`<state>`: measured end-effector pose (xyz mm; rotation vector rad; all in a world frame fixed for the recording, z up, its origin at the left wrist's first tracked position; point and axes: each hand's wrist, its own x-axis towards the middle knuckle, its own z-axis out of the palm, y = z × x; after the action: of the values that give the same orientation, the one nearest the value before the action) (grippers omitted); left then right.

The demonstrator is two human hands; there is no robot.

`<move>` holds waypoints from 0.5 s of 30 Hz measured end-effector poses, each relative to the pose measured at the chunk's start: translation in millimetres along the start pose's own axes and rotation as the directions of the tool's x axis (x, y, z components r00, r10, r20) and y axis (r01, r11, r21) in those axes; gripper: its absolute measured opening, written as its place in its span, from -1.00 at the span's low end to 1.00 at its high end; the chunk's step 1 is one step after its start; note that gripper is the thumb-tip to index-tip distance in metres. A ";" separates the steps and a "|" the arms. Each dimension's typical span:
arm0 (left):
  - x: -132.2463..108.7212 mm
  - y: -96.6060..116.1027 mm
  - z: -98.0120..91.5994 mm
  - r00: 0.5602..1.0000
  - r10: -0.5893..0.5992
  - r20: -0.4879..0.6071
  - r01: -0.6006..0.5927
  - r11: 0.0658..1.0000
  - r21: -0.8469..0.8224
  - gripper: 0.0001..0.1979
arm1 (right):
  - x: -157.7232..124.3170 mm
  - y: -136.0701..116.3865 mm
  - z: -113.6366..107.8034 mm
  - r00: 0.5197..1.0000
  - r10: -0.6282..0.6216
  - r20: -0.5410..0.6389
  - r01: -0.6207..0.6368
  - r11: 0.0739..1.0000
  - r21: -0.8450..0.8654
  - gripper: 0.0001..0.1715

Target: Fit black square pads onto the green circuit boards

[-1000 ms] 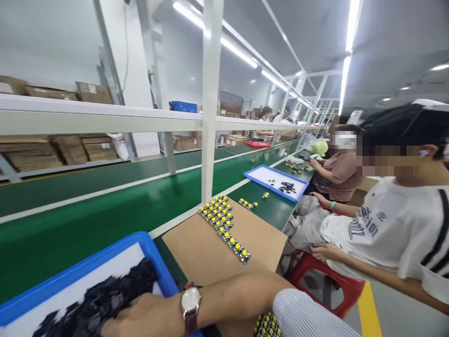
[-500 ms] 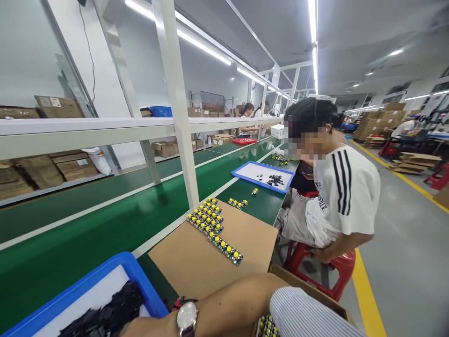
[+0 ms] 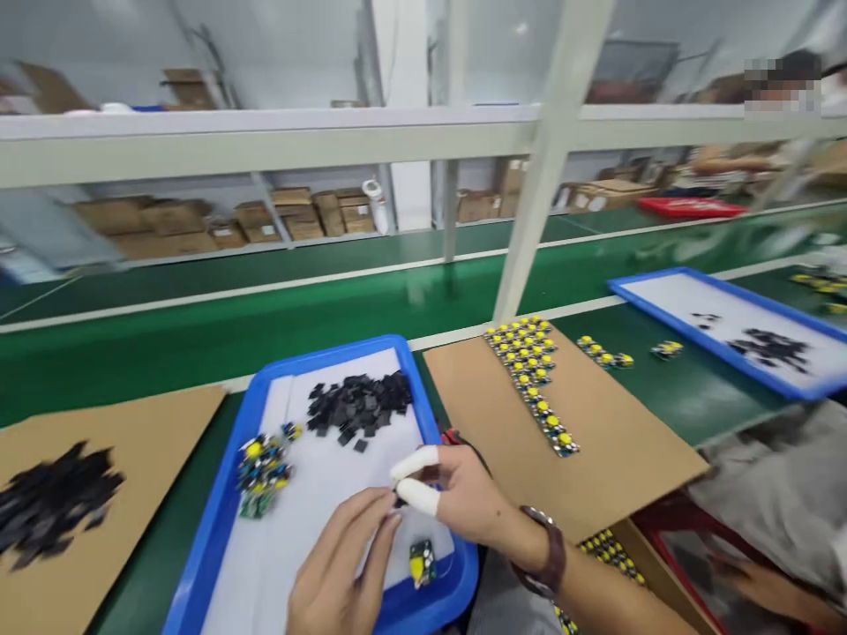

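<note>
**Over the tray (image 3: 331,356), both hands on one dark piece (image 3: 399,497)**

Above the near half of the tray, the left hand (image 3: 344,560) and right hand (image 3: 463,498) meet, fingertips drawn together on the dark piece, mostly hidden between them. White covers (image 3: 420,496) sheathe the right thumb and forefinger. Which hand bears more of the hold, I cannot tell.

The piece looks very light and thin, probably fairly stiff; its smallness seems the main trouble, as it could slip from the tips. It is best pinched by opposite edges, leaving its face free.

At the tray's far right lies a loose black pile (image 3: 361,404); at its left, heaped boards (image 3: 265,467), likely more fragile. A lone board (image 3: 422,564) sits just below the right hand, where a dropping wrist might knock it. Something red (image 3: 453,437), partly hidden, shows behind that hand.

On the right, cardboard (image 3: 615,441) bears board rows (image 3: 529,362); on the left, another sheet (image 3: 152,441) holds more black pieces (image 3: 56,507).
</note>
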<state>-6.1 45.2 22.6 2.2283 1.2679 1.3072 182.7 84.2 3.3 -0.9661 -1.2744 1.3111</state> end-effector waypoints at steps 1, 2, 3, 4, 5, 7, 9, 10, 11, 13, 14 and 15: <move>2.7 5.6 3.7 0.999 -0.053 0.004 0.053 0.997 -0.051 -0.84 | -7.1 -0.3 -1.1 1.000 0.017 0.005 -0.017 0.999 0.037 -0.77; 6.1 9.6 7.5 0.990 -0.139 0.023 0.140 0.982 -0.127 -0.87 | -13.3 -1.1 -2.3 1.000 0.029 0.012 -0.029 0.997 0.065 -0.76; 9.2 12.6 11.0 0.969 -0.240 0.059 0.247 0.945 -0.212 -0.89 | -18.7 -2.1 -3.3 0.999 0.034 0.018 -0.036 0.995 0.091 -0.76; 11.3 14.9 13.9 0.934 -0.340 0.109 0.357 0.885 -0.298 -0.89 | -23.3 -2.8 -4.1 0.999 0.038 0.025 -0.040 0.992 0.118 -0.75; 12.2 16.5 16.3 0.894 -0.419 0.159 0.447 0.811 -0.377 -0.88 | -27.2 -3.2 -4.5 0.999 0.036 0.029 -0.039 0.989 0.145 -0.75; 10.4 18.2 20.0 0.837 -0.496 0.232 0.540 0.680 -0.496 -0.87 | -32.9 -2.1 -4.3 1.000 0.013 0.018 -0.016 0.982 0.188 -0.75; 5.6 18.0 22.8 0.813 -0.514 0.272 0.569 0.603 -0.559 -0.84 | -36.6 0.2 -3.5 0.999 -0.031 -0.023 0.034 0.983 0.179 -0.71; 3.0 17.6 24.0 0.803 -0.520 0.292 0.582 0.575 -0.575 -0.81 | -37.9 1.0 -3.2 0.997 -0.059 -0.045 0.065 0.988 0.143 -0.68; 0.8 17.2 25.1 0.792 -0.525 0.311 0.595 0.550 -0.586 -0.80 | -39.1 1.1 -3.1 0.994 -0.089 -0.061 0.095 0.991 0.093 -0.66; -1.9 17.7 27.0 0.768 -0.541 0.343 0.618 0.485 -0.619 -0.80 | -41.3 -1.2 -3.8 0.988 -0.147 -0.048 0.146 0.989 -0.027 -0.66; -2.2 19.0 27.7 0.752 -0.552 0.361 0.628 0.432 -0.647 -0.79 | -42.3 -3.6 -4.6 0.985 -0.173 -0.018 0.171 0.982 -0.080 -0.65; -1.8 21.0 28.2 0.731 -0.562 0.386 0.638 0.364 -0.679 -0.78 | -43.2 -6.5 -5.8 0.981 -0.193 0.022 0.194 0.974 -0.118 -0.63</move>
<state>27.9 37.0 18.3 1.0039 1.0100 1.0983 195.9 42.1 4.6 -0.8936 -1.4311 1.1001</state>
